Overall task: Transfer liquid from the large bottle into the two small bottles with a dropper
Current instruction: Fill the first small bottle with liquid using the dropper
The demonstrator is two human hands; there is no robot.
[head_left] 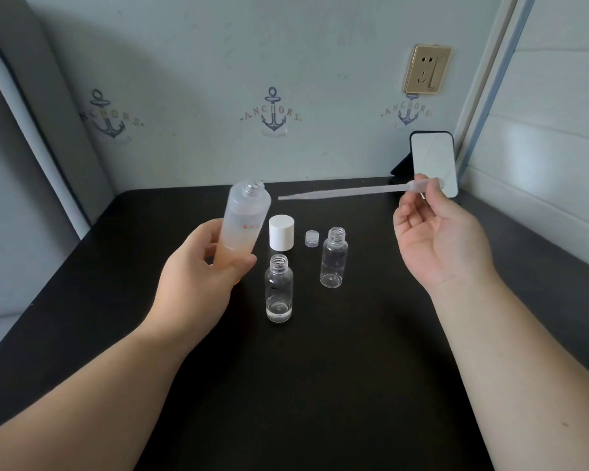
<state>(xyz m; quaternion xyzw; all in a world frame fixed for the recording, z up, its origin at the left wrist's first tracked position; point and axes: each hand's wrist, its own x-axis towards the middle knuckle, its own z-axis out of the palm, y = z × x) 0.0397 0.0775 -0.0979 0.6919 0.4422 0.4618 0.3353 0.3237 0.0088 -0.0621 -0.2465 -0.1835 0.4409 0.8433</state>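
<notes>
We can read the word "ANCHORS" three times on the wall [286,62]. Each one runs across a little blue anchor picture. One anchor [110,114] is at the upper left of the frame, one anchor sign [273,111] is in the upper middle, and one more anchor mark [407,112] is at the upper right. The large bottle [244,226] has small orange marks on it, but they are too blurry for us to read.

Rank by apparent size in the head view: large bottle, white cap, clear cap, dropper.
1. Dropper, longest, but thin.
2. Large bottle, bulkiest; partly hidden by the left hand, so top two unsure.
3. White cap.
4. Clear cap.
</notes>
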